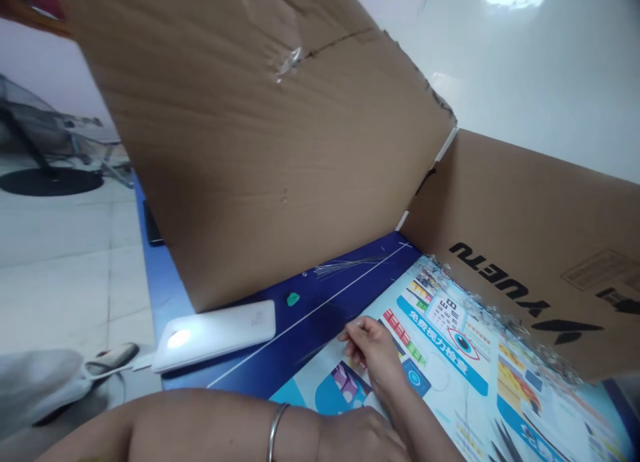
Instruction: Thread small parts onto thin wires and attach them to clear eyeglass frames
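Observation:
My right hand (371, 347) is over a printed poster (435, 375), its thumb and fingers pinched together; whatever may be between the fingertips is too small to make out. Just below it is my left hand (364, 435), reaching in from the lower left with a silver bangle (276, 430) on the wrist. Its knuckles look bent, but the fingers are hidden and cut off by the lower edge. Dark pointed tool tips (507, 442) show on the poster near the bottom edge. Thin clear strands (345, 267) lie farther off on the blue tabletop (310, 329).
Cardboard panels, one on the left (280, 149) and one printed YUETU (540, 249), stand around the work area. Tangled shiny clear bits (520, 332) line the right panel's foot. A white power bank (220, 334) with a cable and a green lump (293, 299) are at left.

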`<state>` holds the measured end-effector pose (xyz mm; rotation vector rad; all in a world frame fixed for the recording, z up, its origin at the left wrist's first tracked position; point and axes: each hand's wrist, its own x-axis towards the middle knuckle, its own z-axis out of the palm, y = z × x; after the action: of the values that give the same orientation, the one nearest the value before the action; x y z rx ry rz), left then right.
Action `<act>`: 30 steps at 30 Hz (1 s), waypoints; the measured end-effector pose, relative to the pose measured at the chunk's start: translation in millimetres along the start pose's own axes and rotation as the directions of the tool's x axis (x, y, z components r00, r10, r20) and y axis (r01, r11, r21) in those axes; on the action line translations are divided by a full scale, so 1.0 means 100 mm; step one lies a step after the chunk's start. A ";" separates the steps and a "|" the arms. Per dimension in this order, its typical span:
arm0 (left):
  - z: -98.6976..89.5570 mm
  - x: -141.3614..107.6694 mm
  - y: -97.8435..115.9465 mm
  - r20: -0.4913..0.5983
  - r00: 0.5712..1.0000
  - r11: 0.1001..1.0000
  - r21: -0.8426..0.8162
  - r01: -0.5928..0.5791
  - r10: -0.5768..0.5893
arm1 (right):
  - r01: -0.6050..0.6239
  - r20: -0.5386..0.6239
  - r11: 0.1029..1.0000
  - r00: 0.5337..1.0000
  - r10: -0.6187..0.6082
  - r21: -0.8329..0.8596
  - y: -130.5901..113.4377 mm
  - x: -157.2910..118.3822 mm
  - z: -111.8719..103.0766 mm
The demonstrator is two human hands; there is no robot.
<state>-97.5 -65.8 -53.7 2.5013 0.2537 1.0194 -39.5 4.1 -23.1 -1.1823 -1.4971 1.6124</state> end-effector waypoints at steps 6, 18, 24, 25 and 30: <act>0.01 -0.09 -0.10 0.046 0.998 0.996 -0.076 0.037 -0.034 | -0.070 0.090 0.955 0.991 0.100 -0.288 0.17 0.43 0.36; 0.02 -0.12 -0.15 0.038 0.999 1.000 0.012 -0.008 0.008 | -0.248 0.082 0.844 0.943 0.324 -0.476 0.07 0.77 0.40; 0.02 -0.13 -0.15 0.043 0.999 0.999 -0.034 -0.005 0.007 | -0.310 0.090 0.831 0.916 0.391 -0.462 0.04 0.79 0.38; 0.02 -0.13 -0.15 0.037 0.999 0.999 -0.047 0.001 0.001 | -0.315 0.089 0.833 0.915 0.395 -0.456 0.02 0.79 0.37; 0.00 -0.06 -0.11 -0.051 0.994 0.989 -0.123 0.087 -0.094 | -0.270 0.084 0.880 0.942 0.326 -0.390 -0.20 0.64 0.16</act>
<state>-101.5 -58.2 -62.4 2.3334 0.3102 1.0382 -81.8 58.0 -16.2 -1.6010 -1.8498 1.6886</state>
